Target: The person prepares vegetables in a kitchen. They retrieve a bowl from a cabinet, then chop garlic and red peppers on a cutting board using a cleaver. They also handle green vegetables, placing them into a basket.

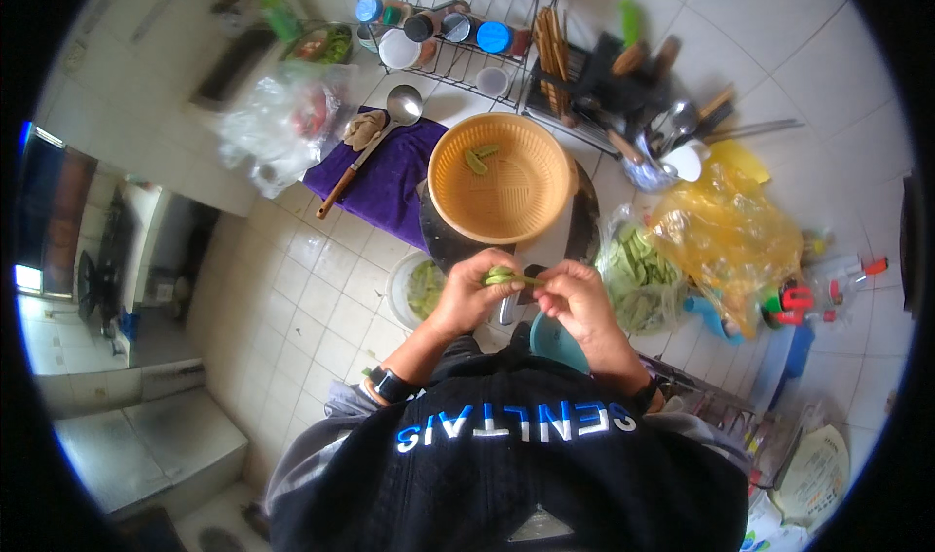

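Observation:
My left hand (475, 293) holds several green bean pods (502, 274) between thumb and fingers. Facing it, my right hand (577, 295) pinches the thin end of one pod. Just beyond both hands sits a round orange plastic basket (443, 205) with a few green pods (477, 160) lying in it. Below my hands, the metal end of a tool (507, 309) shows partly. A teal basin (549, 342) is partly hidden by my right forearm. To the left, a white bucket (395, 300) holds green pods; to the right, a clear plastic bag (643, 267) is full of them.
A ladle (369, 143) rests on a purple cloth (394, 205) left of the basket. Behind stand a wire rack (467, 77) with jars, and a holder with chopsticks (553, 63). A yellow plastic bag (730, 231) lies at right, a clear bag (270, 128) at upper left.

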{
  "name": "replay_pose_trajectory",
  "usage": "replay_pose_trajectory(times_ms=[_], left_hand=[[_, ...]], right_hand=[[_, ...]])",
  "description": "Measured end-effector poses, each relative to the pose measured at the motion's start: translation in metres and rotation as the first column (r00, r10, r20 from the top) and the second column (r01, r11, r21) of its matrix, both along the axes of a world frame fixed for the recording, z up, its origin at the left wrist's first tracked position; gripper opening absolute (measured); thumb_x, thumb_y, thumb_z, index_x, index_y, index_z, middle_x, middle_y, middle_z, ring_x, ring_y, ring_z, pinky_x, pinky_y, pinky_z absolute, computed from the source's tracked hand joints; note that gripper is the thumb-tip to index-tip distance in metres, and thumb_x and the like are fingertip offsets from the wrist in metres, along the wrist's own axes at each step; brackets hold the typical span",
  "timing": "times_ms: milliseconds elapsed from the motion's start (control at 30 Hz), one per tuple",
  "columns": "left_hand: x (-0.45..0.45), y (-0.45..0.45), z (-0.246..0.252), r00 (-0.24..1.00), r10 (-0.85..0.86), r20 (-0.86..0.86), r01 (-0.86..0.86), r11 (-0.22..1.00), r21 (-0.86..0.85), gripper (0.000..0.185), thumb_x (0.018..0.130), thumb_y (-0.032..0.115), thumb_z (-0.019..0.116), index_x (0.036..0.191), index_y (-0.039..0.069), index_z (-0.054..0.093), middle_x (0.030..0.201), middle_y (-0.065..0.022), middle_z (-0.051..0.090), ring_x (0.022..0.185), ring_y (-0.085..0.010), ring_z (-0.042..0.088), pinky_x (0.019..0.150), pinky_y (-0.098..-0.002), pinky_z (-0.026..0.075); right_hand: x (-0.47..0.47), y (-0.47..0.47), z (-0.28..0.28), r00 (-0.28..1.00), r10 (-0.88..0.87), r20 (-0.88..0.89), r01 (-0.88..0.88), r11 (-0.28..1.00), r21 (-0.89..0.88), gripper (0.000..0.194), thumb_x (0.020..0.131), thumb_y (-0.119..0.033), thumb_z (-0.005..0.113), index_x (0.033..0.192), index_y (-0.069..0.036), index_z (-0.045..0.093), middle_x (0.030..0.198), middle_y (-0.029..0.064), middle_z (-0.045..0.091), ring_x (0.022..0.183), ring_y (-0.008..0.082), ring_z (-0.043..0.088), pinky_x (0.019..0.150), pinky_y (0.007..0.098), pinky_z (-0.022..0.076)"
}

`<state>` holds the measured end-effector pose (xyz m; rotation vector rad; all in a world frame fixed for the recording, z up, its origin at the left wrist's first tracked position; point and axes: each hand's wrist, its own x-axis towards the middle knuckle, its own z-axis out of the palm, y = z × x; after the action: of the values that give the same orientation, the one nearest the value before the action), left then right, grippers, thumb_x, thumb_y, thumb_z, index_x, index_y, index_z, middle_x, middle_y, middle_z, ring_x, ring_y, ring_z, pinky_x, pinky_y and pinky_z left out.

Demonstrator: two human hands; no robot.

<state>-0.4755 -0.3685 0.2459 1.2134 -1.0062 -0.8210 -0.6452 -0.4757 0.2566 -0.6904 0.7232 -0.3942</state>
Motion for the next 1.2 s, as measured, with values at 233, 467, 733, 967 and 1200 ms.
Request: replay_pose_trajectory(times_ms=[233,467,733,967,1200], left_hand=[[0.019,-0.042,-0.006,0.919,0.392,-0.032,-0.383,0.91,0.157,0.015,0.092,0.008,0.065,0.105,0.0,0.063,0.075,0.0,0.06,0.066,-0.0066,0.054,0.057,-0.022,0.044],[0.008,-0.038,-0.006,0.96,0.152,0.235,-0.214,0.94,0.267,0.021,0.092,0.016,0.067,0.103,0.001,0.057,0.068,-0.0037,0.058,0.056,-0.0151,0.057,0.052,-0.0277,0.044],[-0.017,-0.009,0.016,0.763,-0.04,0.645,-0.091,0.981,0.169,0.037,0.084,0.014,0.071,0.113,0.002,0.051,0.098,-0.0211,0.062,0.086,-0.0406,0.064,0.07,-0.0446,0.052],[-0.004,0.012,0.015,0.932,-0.196,0.306,0.107,0.952,0.285,0.021,0.084,0.013,0.073,0.098,0.002,0.06,0.091,-0.0123,0.061,0.084,-0.0261,0.064,0.071,-0.0347,0.05],[0.0,0.028,0.006,0.948,-0.107,0.298,0.086,0.993,0.084,0.015,0.079,0.011,0.078,0.083,0.005,0.065,0.083,-0.0065,0.055,0.078,-0.0214,0.057,0.068,-0.032,0.046]], right_hand=[[-0.002,-0.004,-0.015,0.941,-0.256,0.222,0.172,0.926,0.337,0.011,0.088,-0.002,0.056,0.097,-0.001,0.062,0.084,0.0118,0.063,0.067,0.0164,0.057,0.053,0.0229,0.045],[-0.003,0.003,0.005,0.989,-0.12,0.091,0.119,0.993,0.018,0.007,0.092,-0.007,0.059,0.098,-0.004,0.06,0.084,0.0094,0.065,0.064,0.0139,0.059,0.049,0.025,0.0448],[0.003,0.011,0.017,0.989,0.002,-0.145,-0.047,0.95,-0.307,0.012,0.091,-0.01,0.067,0.094,-0.001,0.06,0.072,0.0009,0.059,0.052,0.0043,0.05,0.041,0.019,0.0367],[-0.006,0.011,0.011,0.958,0.176,-0.226,-0.248,0.905,-0.345,0.007,0.09,-0.003,0.059,0.095,0.002,0.06,0.076,0.0057,0.064,0.055,0.0078,0.057,0.043,0.0209,0.0427],[-0.002,0.018,0.008,0.944,0.292,-0.154,-0.32,0.925,-0.206,0.007,0.089,0.001,0.057,0.093,0.004,0.062,0.083,0.0127,0.068,0.066,0.0171,0.068,0.053,0.0256,0.0557]])
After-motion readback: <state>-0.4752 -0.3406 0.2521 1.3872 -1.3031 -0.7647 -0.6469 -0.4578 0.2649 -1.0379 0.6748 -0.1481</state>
